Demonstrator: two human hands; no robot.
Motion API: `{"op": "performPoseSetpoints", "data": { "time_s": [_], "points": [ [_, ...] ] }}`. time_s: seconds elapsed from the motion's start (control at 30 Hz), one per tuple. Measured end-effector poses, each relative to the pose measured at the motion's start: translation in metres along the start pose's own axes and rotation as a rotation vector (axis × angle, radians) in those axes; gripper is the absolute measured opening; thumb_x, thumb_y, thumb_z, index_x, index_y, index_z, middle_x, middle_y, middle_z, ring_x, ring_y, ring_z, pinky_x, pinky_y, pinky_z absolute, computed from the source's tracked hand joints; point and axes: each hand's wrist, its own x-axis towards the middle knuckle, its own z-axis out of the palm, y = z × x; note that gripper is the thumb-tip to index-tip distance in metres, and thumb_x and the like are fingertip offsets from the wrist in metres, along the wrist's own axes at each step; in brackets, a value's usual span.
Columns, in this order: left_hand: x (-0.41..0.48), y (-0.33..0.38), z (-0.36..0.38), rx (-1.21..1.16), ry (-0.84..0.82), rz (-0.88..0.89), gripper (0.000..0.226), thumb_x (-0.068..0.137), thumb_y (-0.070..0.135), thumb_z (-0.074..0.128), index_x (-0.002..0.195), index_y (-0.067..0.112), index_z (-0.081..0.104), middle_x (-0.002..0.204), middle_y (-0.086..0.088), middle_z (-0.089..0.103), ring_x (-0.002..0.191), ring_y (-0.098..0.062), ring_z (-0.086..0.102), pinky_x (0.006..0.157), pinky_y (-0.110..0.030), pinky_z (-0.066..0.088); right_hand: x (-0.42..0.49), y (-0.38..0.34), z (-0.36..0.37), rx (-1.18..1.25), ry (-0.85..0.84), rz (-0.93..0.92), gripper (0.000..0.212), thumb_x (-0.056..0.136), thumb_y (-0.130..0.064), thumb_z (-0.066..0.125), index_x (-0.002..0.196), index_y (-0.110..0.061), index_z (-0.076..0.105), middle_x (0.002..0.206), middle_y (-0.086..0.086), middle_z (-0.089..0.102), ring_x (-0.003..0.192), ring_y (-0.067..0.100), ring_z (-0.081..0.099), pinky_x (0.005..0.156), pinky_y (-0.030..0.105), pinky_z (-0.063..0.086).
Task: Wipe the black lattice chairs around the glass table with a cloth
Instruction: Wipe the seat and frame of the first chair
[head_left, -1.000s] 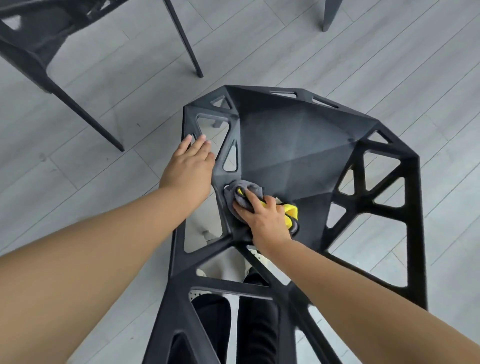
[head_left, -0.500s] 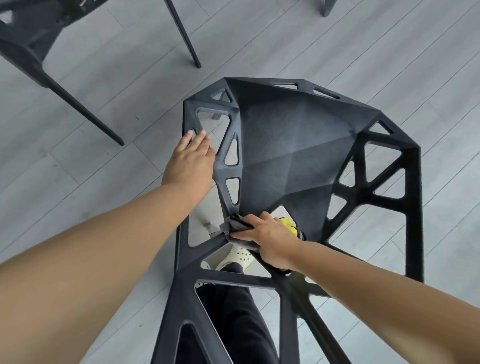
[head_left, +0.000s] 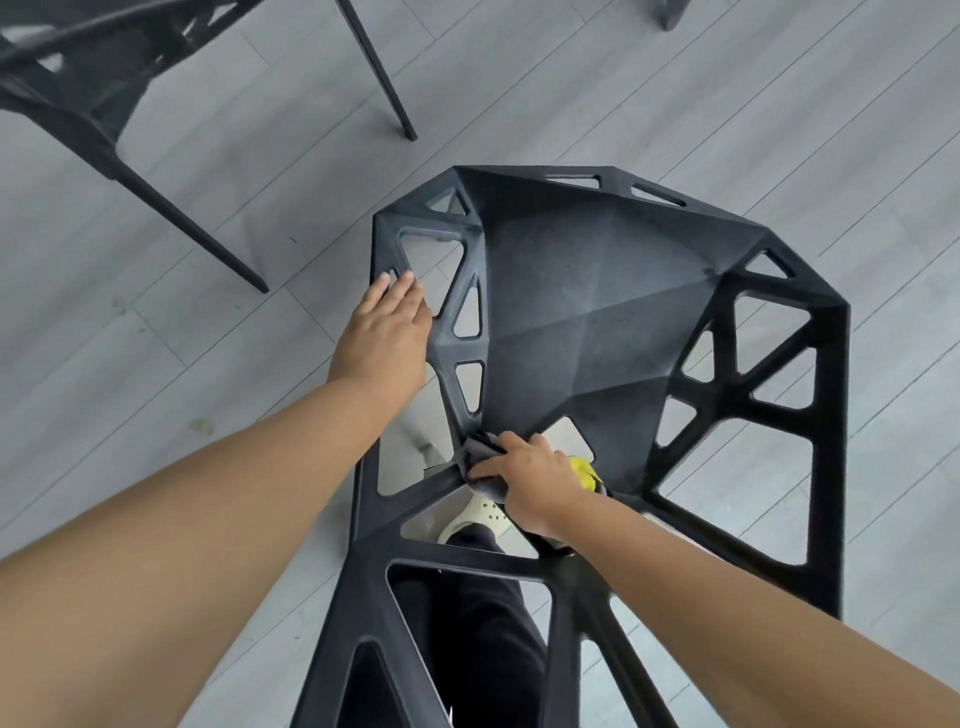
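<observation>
A black lattice chair (head_left: 587, 322) fills the middle of the head view, seen from above and behind its backrest. My left hand (head_left: 387, 332) rests flat on the chair's left arm bar, fingers straight. My right hand (head_left: 530, 480) grips a grey and yellow cloth (head_left: 480, 454) and presses it on the lattice joint where the seat meets the backrest. Most of the cloth is hidden under the hand; a yellow part (head_left: 582, 470) shows at the right.
A second black lattice chair (head_left: 88, 88) stands at the top left, its legs (head_left: 379, 67) reaching onto the grey plank floor (head_left: 675, 88). My dark trouser leg (head_left: 483, 639) and a pale shoe (head_left: 480, 514) show through the backrest gaps.
My right hand has drawn the cloth down from the seat's back part to the joint at the backrest. My left hand has stayed on the arm bar.
</observation>
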Motion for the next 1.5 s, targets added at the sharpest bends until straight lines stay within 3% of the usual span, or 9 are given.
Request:
{"op": "performPoseSetpoints", "data": {
  "time_s": [0.17, 0.33, 0.43, 0.53, 0.63, 0.87, 1.03, 1.27, 1.5],
  "points": [
    [-0.001, 0.002, 0.000, -0.064, 0.024, -0.010, 0.052, 0.094, 0.007, 0.035, 0.145, 0.006, 0.029, 0.157, -0.010, 0.018, 0.147, -0.022, 0.002, 0.118, -0.035, -0.007, -0.020, -0.038, -0.012, 0.178, 0.022, -0.200, 0.030, 0.095, -0.026, 0.052, 0.120, -0.038, 0.061, 0.138, -0.007, 0.043, 0.109, 0.025, 0.040, 0.094, 0.041, 0.039],
    [-0.004, -0.001, 0.001, -0.234, 0.091, 0.017, 0.049, 0.091, -0.001, 0.036, 0.139, 0.005, 0.040, 0.154, -0.010, 0.027, 0.146, -0.023, 0.008, 0.118, -0.032, -0.006, -0.084, -0.094, -0.041, 0.647, -0.058, -0.450, 0.070, 0.069, 0.011, 0.051, 0.128, -0.027, 0.058, 0.120, 0.002, 0.059, 0.110, 0.024, 0.052, 0.099, 0.037, 0.042],
    [-0.003, -0.005, 0.000, -0.390, 0.125, 0.060, 0.044, 0.092, 0.000, 0.039, 0.134, 0.006, 0.049, 0.147, -0.009, 0.041, 0.145, -0.022, 0.017, 0.118, -0.033, -0.001, -0.110, -0.110, -0.026, 0.323, 0.128, -0.566, 0.068, 0.069, 0.002, 0.053, 0.128, -0.031, 0.057, 0.111, 0.002, 0.057, 0.086, 0.029, 0.047, 0.076, 0.037, 0.043],
    [-0.011, -0.006, -0.010, -0.483, 0.038, 0.070, 0.041, 0.093, 0.004, 0.040, 0.133, 0.006, 0.049, 0.146, -0.008, 0.043, 0.145, -0.022, 0.015, 0.118, -0.034, 0.001, -0.102, -0.081, -0.009, 0.032, 0.180, -0.376, 0.054, 0.076, -0.010, 0.060, 0.124, -0.034, 0.057, 0.116, 0.003, 0.050, 0.088, 0.029, 0.043, 0.077, 0.045, 0.044],
    [-0.037, -0.001, -0.018, -0.429, -0.031, 0.107, 0.041, 0.096, 0.014, 0.041, 0.137, 0.012, 0.046, 0.148, -0.003, 0.039, 0.146, -0.017, 0.011, 0.117, -0.031, -0.003, -0.107, -0.046, -0.011, -0.168, 0.094, -0.204, 0.045, 0.079, -0.022, 0.064, 0.121, -0.037, 0.055, 0.122, 0.000, 0.044, 0.094, 0.026, 0.041, 0.073, 0.034, 0.034],
    [-0.115, 0.010, -0.029, -0.374, -0.218, 0.063, 0.044, 0.096, 0.026, 0.041, 0.140, 0.020, 0.041, 0.153, 0.004, 0.029, 0.146, -0.014, -0.002, 0.117, -0.034, -0.009, -0.157, 0.012, -0.029, -0.313, -0.104, 0.149, 0.037, 0.089, -0.037, 0.055, 0.126, -0.037, 0.053, 0.122, 0.001, 0.045, 0.107, 0.028, 0.045, 0.082, 0.037, 0.039],
    [-0.162, 0.017, -0.049, -0.601, -0.396, 0.008, 0.041, 0.096, 0.023, 0.044, 0.137, 0.017, 0.044, 0.153, 0.000, 0.029, 0.146, -0.016, 0.002, 0.116, -0.037, 0.011, -0.164, 0.010, -0.034, -0.299, -0.158, 0.423, 0.036, 0.093, -0.033, 0.050, 0.128, -0.029, 0.052, 0.124, 0.005, 0.049, 0.110, 0.032, 0.050, 0.086, 0.039, 0.046],
    [-0.188, 0.018, -0.061, -0.920, -0.398, -0.165, 0.039, 0.100, 0.016, 0.039, 0.139, 0.017, 0.045, 0.156, 0.002, 0.024, 0.145, -0.008, 0.008, 0.111, -0.026, 0.012, -0.164, -0.065, -0.044, 0.113, -0.141, 0.249, 0.024, 0.094, -0.029, 0.049, 0.109, -0.028, 0.068, 0.111, -0.003, 0.064, 0.100, 0.021, 0.056, 0.081, 0.029, 0.045],
    [-0.197, 0.016, -0.075, -0.834, -0.496, -0.088, 0.042, 0.101, 0.021, 0.034, 0.143, 0.016, 0.039, 0.158, 0.000, 0.015, 0.145, -0.010, 0.007, 0.112, -0.030, 0.014, -0.231, -0.131, -0.060, 0.152, -0.115, 0.239, 0.030, 0.087, -0.010, 0.041, 0.099, -0.023, 0.065, 0.093, 0.000, 0.056, 0.095, 0.026, 0.053, 0.072, 0.031, 0.040]
  ]
}}
